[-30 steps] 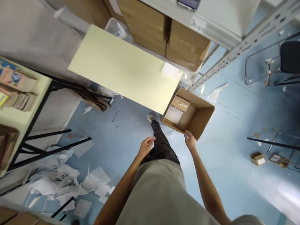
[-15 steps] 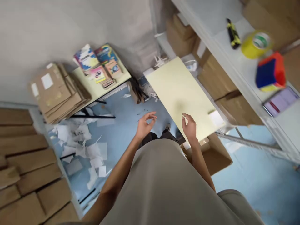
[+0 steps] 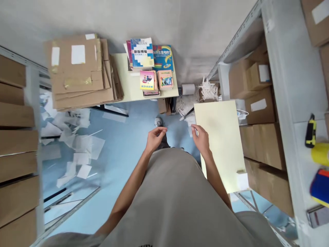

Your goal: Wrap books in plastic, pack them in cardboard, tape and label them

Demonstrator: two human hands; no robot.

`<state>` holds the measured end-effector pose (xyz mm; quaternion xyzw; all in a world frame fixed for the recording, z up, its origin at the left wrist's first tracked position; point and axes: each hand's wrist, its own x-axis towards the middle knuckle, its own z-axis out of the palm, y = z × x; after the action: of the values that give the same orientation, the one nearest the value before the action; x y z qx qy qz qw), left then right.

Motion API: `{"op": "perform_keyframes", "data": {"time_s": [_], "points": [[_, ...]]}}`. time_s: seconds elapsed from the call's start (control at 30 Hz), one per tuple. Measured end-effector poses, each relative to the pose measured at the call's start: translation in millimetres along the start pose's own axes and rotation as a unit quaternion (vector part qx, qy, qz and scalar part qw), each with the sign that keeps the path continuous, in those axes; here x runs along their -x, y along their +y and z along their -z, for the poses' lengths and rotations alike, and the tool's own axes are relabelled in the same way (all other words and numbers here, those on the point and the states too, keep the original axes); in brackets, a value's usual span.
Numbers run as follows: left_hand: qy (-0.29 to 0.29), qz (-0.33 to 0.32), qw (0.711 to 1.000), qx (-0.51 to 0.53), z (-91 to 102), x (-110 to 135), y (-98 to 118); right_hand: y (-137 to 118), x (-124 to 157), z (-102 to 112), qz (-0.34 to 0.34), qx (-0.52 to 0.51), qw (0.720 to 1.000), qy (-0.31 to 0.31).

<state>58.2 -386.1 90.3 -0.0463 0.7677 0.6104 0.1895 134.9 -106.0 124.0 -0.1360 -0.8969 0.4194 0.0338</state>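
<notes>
My left hand (image 3: 155,138) hovers in the air in front of my body, its fingers loosely curved forward and the thumb close under them, with nothing held. My right hand (image 3: 200,138) is raised level with it, fingers slightly bent and thumb a little apart, also holding nothing. It is nearest to the left edge of a pale yellow table (image 3: 222,137). A small white box (image 3: 242,180) sits at that table's near right corner. Ahead, another pale table (image 3: 125,77) carries stacked books (image 3: 142,53), smaller booklets (image 3: 147,81) and flattened cardboard boxes (image 3: 83,73).
Shelves of brown cartons (image 3: 16,139) line the left side. Scattered white paper (image 3: 82,157) covers the blue floor there. On the right rack (image 3: 280,85) are cartons (image 3: 267,144), a utility knife (image 3: 311,132), yellow tape (image 3: 320,153) and a phone (image 3: 318,216).
The view has turned rightward and levelled; the book table now lies straight ahead and the yellow table at my right. Both hands stay raised and empty, the left fingers drawn closer to the thumb.
</notes>
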Motion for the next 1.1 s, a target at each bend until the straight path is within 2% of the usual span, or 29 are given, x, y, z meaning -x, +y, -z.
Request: {"op": "perform_keyframes", "data": {"time_s": [0.17,0.33,0.43,0.57,0.67,0.77,0.87,0.97,1.03,1.1], "points": [[-0.029,-0.035,0.999,0.026,52.4,-116,42,-40,-59,-48,-0.066,-0.017,0.998,-0.016],[-0.013,-0.072,0.997,0.037,115.4,-219,82,-78,-121,-88,-0.110,-0.038,0.992,-0.040],[-0.007,-0.057,0.998,0.032,145.8,-263,93,-98,-161,-103,-0.109,-0.046,0.991,-0.057],[-0.010,-0.048,0.998,0.037,171.2,-296,93,-117,-216,-117,-0.096,-0.054,0.990,-0.084],[0.009,-0.023,0.999,0.029,180.4,-314,86,-122,-264,-129,-0.069,-0.061,0.990,-0.105],[0.056,0.012,0.998,0.005,181.6,-338,80,-120,-326,-148,-0.041,-0.053,0.990,-0.122],[0.097,0.024,0.995,-0.025,175.7,-374,79,-116,-400,-180,-0.031,-0.033,0.992,-0.119],[0.123,0.043,0.990,-0.062,165.1,-413,78,-114,-467,-220,-0.073,0.001,0.989,-0.125],[0.125,0.071,0.986,-0.083,156.7,-434,76,-113,-497,-243,-0.092,0.020,0.986,-0.139],[0.124,0.096,0.984,-0.084,148.2,-448,73,-110,-514,-257,-0.099,0.021,0.984,-0.145]]}}
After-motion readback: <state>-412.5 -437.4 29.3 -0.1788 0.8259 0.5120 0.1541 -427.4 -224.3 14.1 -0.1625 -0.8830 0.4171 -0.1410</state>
